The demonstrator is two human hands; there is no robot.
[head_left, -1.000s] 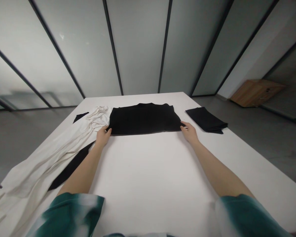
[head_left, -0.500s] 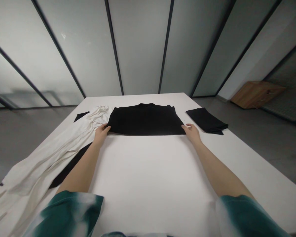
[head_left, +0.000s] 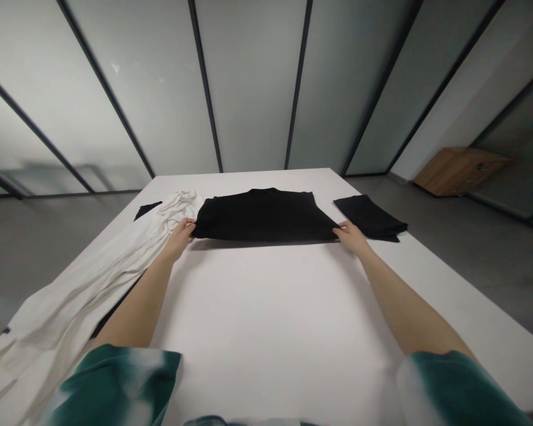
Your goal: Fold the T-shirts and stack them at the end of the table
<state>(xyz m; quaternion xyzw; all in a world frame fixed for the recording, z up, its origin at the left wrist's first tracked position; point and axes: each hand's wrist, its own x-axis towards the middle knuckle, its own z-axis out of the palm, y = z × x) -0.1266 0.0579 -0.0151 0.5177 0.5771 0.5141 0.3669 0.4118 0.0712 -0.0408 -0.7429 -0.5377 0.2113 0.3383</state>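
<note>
A black garment (head_left: 262,216), probably a folded shirt, lies across the middle of the white table (head_left: 270,307). At its near left corner my left hand (head_left: 181,234) is closed, pinching the fabric. My right hand (head_left: 350,235) grips the near right corner between thumb and fingers. The near edge is stretched between both hands and raised slightly, with a shadow under it. The garment's far part rests on the table.
White crumpled cloth (head_left: 89,284) runs along the table's left side, with black fabric (head_left: 118,310) partly under it. On the right lies a folded black cloth stack (head_left: 371,217). Frosted glass panels stand behind; a wooden cabinet (head_left: 459,170) is at the far right.
Both hands have moved a little apart, pulling the garment's near edge wider. That edge has lifted slightly off the table.
</note>
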